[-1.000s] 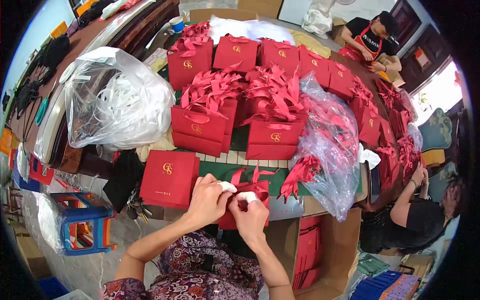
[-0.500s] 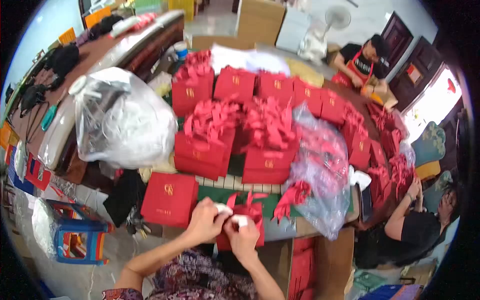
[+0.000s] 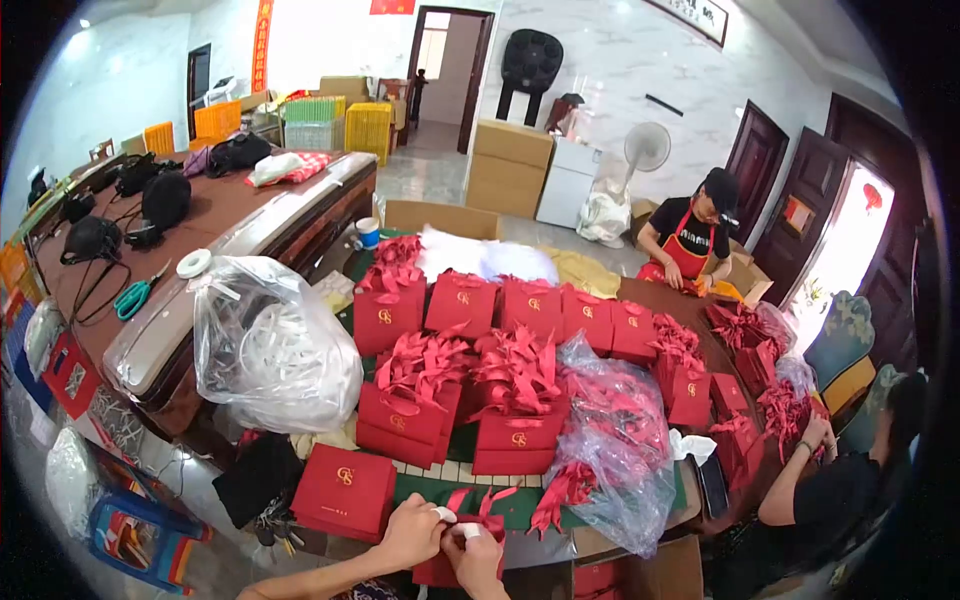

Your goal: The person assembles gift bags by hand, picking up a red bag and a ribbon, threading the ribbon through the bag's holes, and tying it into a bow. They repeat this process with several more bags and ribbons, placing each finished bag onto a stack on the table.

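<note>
Around you is a pale-walled room [image 3: 610, 70] with a standing fan [image 3: 647, 147], and your table's green cover [image 3: 408, 487] bears rows of upright red bags [image 3: 468, 303], with 2 people [image 3: 690, 240] farther off to the right. Your left hand [image 3: 412, 533] and right hand [image 3: 475, 562] nearly meet, fingers curled and pinched narrow on the ribboned top of 1 small bag [image 3: 433, 574], at the table's near edge, right of a red stack [image 3: 343, 490].

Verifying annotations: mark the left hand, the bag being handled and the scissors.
Left hand [image 3: 412, 533], head view: back of hand.
Bag [image 3: 436, 573], head view: lower red side.
Scissors [image 3: 144, 288], head view: teal handles.
</note>
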{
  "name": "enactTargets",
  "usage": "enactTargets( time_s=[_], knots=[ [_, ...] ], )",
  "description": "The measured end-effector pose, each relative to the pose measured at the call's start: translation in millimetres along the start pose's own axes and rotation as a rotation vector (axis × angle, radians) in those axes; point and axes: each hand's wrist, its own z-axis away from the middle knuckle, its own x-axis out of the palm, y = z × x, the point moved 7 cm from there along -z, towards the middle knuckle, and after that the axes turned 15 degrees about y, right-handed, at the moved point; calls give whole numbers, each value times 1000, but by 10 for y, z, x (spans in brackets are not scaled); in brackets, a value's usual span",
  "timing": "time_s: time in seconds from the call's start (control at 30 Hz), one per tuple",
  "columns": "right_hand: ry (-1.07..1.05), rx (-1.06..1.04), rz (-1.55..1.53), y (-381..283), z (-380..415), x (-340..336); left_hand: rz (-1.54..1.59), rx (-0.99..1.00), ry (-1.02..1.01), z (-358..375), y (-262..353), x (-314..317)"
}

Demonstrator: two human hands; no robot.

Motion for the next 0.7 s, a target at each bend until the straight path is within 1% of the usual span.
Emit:
enactTargets(
  time_s=[0.07,0.1,0.13,0.17,0.2,0.27,0.3,0.33,0.4,0.47,0.5,0.53,0.57,0.6,0.67,0.7],
  knots=[
    [-19,131,54,-95,-73,-89,-21,12,-9,-10,2,-12],
    [-43,300,-96,1,-83,-83,-25,32,-11,-8,17,-12],
    [-39,294,-101,61,-85,-73,-27,51,-14,-2,42,-6],
    [-26,310,-210,157,-67,-28,-102,72,-47,6,81,16],
    [-15,326,-317,154,-91,-21,-105,76,-43,16,102,4],
    [25,285,-299,81,-72,-46,-133,113,-18,11,156,-13],
    [42,199,-159,-46,-76,-102,-142,85,-28,21,155,-12],
    [64,119,-7,-125,-62,-150,-120,105,-41,39,164,5],
    [76,-18,17,-68,47,-62,-60,17,-5,38,42,-13],
    [-154,215,-92,220,130,148,-43,-6,-29,58,-59,2],
    [-129,231,-72,253,98,115,-58,-2,-24,60,-38,-8],
    [-212,308,-46,298,78,137,-39,16,-44,70,-3,1],
    [-298,384,-25,348,96,165,-90,64,-51,80,33,-1],
    [-279,400,-11,385,98,155,-140,112,-55,85,65,-2],
    [-274,471,-146,427,139,184,-124,144,-77,97,93,11],
    [-288,466,-43,387,148,167,-82,114,-40,86,60,-8]
  ],
)
